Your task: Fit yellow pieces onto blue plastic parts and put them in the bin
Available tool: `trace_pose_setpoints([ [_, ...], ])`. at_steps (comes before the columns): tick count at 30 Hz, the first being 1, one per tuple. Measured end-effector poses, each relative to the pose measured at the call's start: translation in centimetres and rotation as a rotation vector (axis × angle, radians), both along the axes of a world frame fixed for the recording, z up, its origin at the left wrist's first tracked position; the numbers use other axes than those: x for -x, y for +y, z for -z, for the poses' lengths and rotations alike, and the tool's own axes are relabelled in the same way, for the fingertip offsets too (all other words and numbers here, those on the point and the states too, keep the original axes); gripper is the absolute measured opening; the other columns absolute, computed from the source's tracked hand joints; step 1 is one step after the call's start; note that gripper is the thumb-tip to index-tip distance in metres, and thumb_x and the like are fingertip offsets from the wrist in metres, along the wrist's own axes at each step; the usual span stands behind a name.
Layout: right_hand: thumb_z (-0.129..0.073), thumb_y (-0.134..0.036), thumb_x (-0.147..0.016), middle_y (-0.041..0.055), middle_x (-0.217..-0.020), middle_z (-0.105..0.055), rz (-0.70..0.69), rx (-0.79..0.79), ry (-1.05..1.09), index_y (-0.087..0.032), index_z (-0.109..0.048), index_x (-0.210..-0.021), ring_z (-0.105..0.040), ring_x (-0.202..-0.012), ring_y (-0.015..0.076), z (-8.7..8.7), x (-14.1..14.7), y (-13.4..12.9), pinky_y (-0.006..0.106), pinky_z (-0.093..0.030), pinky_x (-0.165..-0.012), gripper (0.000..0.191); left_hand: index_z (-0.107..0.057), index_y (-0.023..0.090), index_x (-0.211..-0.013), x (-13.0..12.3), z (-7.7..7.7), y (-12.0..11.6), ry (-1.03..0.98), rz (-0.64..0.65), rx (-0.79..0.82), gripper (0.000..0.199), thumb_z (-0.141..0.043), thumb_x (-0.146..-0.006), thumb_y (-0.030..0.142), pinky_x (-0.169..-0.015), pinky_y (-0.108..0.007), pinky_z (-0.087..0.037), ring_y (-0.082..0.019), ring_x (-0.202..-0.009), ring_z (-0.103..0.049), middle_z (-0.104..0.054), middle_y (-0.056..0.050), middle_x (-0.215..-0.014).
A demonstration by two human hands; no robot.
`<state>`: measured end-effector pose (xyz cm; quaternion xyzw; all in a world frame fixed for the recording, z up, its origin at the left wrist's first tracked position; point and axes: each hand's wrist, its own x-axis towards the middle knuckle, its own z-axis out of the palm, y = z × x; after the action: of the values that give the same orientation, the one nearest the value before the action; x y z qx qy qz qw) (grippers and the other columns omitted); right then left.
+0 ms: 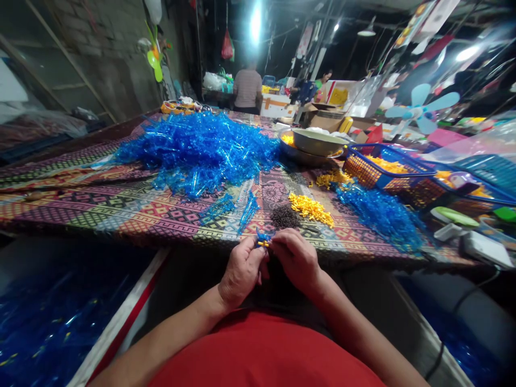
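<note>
Just off the table's front edge, my left hand (242, 269) is closed on a small blue plastic piece (264, 235) with a yellow part (263, 244) across it. My right hand (296, 255) meets it from the right, fingers pinched at the yellow part's end; what they grip is too small to tell. Beyond the hands lie a small heap of dark bits (285, 216) and a pile of yellow pieces (310, 208). A few blue pieces (249, 210) rest to their left. A large heap of clear blue plastic pieces (201, 148) covers the table's far left part.
On the patterned tablecloth (161, 215), more blue pieces (382, 215) lie at right, near blue baskets (387, 164) of yellow parts and stacked metal bowls (316, 142). A light blue fan (421, 110) stands behind. Two people are farther back. Bins of blue pieces flank my lap.
</note>
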<state>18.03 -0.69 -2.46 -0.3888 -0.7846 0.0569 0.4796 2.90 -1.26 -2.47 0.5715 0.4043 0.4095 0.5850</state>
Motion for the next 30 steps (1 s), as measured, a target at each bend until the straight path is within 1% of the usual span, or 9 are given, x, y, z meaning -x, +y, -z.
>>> trace_pose_setpoints([
  [2, -0.052, -0.008, -0.084, 0.0052, -0.082, -0.057, -0.001, -0.038, -0.039, -0.019, -0.058, -0.097, -0.054, -0.074, 0.0144, -0.03, -0.23, 0.18, 0.027, -0.047, -0.065, 0.019, -0.050, 0.018, -0.078, 0.09, 0.09, 0.02, 0.013, 0.002, -0.010, 0.016, -0.038, -0.085, 0.025, -0.040, -0.019, -0.035, -0.009, -0.039, -0.046, -0.053, 0.004, -0.051],
  [5, -0.051, -0.007, -0.084, 0.0057, -0.082, -0.056, 0.004, -0.069, -0.119, -0.020, -0.059, -0.106, -0.053, -0.070, 0.0134, 0.05, -0.56, 0.47, 0.025, -0.046, -0.059, 0.027, -0.051, 0.017, -0.080, 0.20, 0.23, 0.04, 0.029, 0.005, -0.029, 0.014, -0.040, -0.084, 0.025, -0.042, -0.019, -0.036, -0.008, -0.041, -0.048, -0.055, 0.003, -0.053],
  [9, -0.051, -0.010, -0.084, 0.0047, -0.079, -0.055, -0.001, -0.045, -0.149, -0.020, -0.061, -0.104, -0.053, -0.067, 0.0126, -0.07, -0.60, 0.68, 0.023, -0.046, -0.056, 0.024, -0.051, 0.017, -0.082, 0.22, 0.30, 0.10, 0.018, 0.019, -0.002, 0.015, -0.039, -0.084, 0.026, -0.039, -0.019, -0.035, -0.009, -0.038, -0.046, -0.055, 0.003, -0.051],
  [14, -0.055, -0.011, -0.083, 0.0065, -0.085, -0.059, -0.014, -0.054, -0.071, -0.019, -0.059, -0.100, -0.058, -0.077, 0.0152, -0.31, -0.26, 0.50, 0.027, -0.050, -0.066, 0.020, -0.050, 0.017, -0.080, 0.17, -0.06, 0.25, -0.039, 0.023, 0.041, 0.016, -0.037, -0.084, 0.026, -0.036, -0.019, -0.034, -0.010, -0.036, -0.045, -0.053, 0.003, -0.048],
  [18, -0.052, -0.011, -0.084, 0.0083, -0.086, -0.060, -0.013, -0.123, -0.177, -0.018, -0.055, -0.107, -0.059, -0.078, 0.0164, -0.08, -0.32, 0.38, 0.029, -0.051, -0.066, 0.025, -0.049, 0.017, -0.079, 0.07, -0.23, 0.31, -0.037, 0.006, 0.035, 0.015, -0.039, -0.083, 0.026, -0.037, -0.019, -0.035, -0.010, -0.037, -0.046, -0.053, 0.003, -0.048],
  [21, -0.049, -0.011, -0.085, 0.0068, -0.081, -0.060, -0.032, -0.147, -0.261, -0.018, -0.052, -0.112, -0.058, -0.071, 0.0150, -0.06, -0.36, 0.39, 0.027, -0.049, -0.062, 0.029, -0.050, 0.017, -0.080, 0.01, -0.17, 0.35, -0.007, -0.019, 0.039, 0.014, -0.039, -0.083, 0.026, -0.036, -0.019, -0.036, -0.010, -0.037, -0.046, -0.053, 0.003, -0.049],
  [24, -0.048, -0.009, -0.085, 0.0052, -0.076, -0.059, -0.052, -0.125, -0.280, -0.018, -0.055, -0.104, -0.056, -0.066, 0.0133, -0.19, -0.22, 0.40, 0.024, -0.047, -0.057, 0.022, -0.051, 0.017, -0.079, 0.12, -0.13, 0.38, -0.001, -0.033, 0.034, 0.015, -0.041, -0.083, 0.027, -0.037, -0.019, -0.036, -0.009, -0.038, -0.046, -0.053, 0.003, -0.050],
  [26, -0.047, -0.008, -0.085, 0.0048, -0.076, -0.058, -0.052, -0.105, -0.268, -0.018, -0.057, -0.100, -0.055, -0.064, 0.0124, -0.19, -0.14, 0.44, 0.023, -0.046, -0.056, 0.021, -0.052, 0.016, -0.081, 0.30, -0.11, 0.39, -0.053, 0.006, 0.048, 0.016, -0.043, -0.084, 0.028, -0.039, -0.019, -0.037, -0.009, -0.040, -0.046, -0.055, 0.002, -0.052],
  [30, -0.047, -0.008, -0.085, 0.0050, -0.076, -0.058, -0.057, -0.141, -0.277, -0.018, -0.055, -0.108, -0.055, -0.064, 0.0122, -0.09, -0.17, 0.54, 0.022, -0.046, -0.056, 0.026, -0.054, 0.015, -0.086, 0.69, 0.13, 0.48, -0.202, 0.105, 0.104, 0.019, -0.044, -0.085, 0.032, -0.040, -0.019, -0.036, -0.009, -0.041, -0.047, -0.058, 0.000, -0.057],
])
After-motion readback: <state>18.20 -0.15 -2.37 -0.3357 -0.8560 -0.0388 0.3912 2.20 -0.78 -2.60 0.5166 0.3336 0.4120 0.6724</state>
